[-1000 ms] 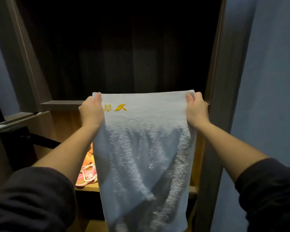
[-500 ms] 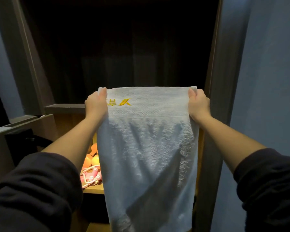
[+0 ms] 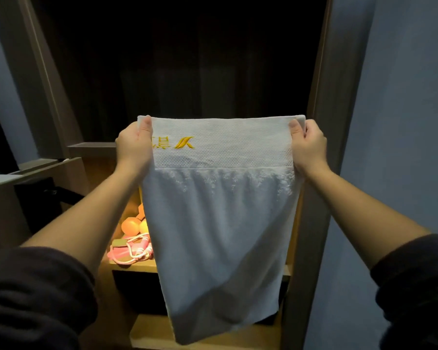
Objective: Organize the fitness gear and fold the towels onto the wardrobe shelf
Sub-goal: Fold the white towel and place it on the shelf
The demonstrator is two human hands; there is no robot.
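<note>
A white towel (image 3: pixel 220 223) with a yellow embroidered logo hangs flat in front of the open wardrobe. My left hand (image 3: pixel 133 145) pinches its top left corner and my right hand (image 3: pixel 307 145) pinches its top right corner, stretching the top edge level. The towel's lower end reaches down past the lit wooden shelf (image 3: pixel 137 267). On that shelf, left of the towel, lie orange dumbbells (image 3: pixel 133 224) and a pink skipping rope (image 3: pixel 132 250). The towel hides the rest of the shelf.
The wardrobe's dark upper compartment (image 3: pixel 182 59) is behind the towel. Wooden frame posts stand at left (image 3: pixel 44 72) and right (image 3: pixel 321 72). A lower wooden shelf (image 3: pixel 149 334) shows under the towel. A blue-grey wall (image 3: pixel 402 122) is on the right.
Both hands have lifted the towel slightly and pulled its top edge tighter. The hanging part has smoothed out and now hangs flat. The view has shifted a little to the left.
</note>
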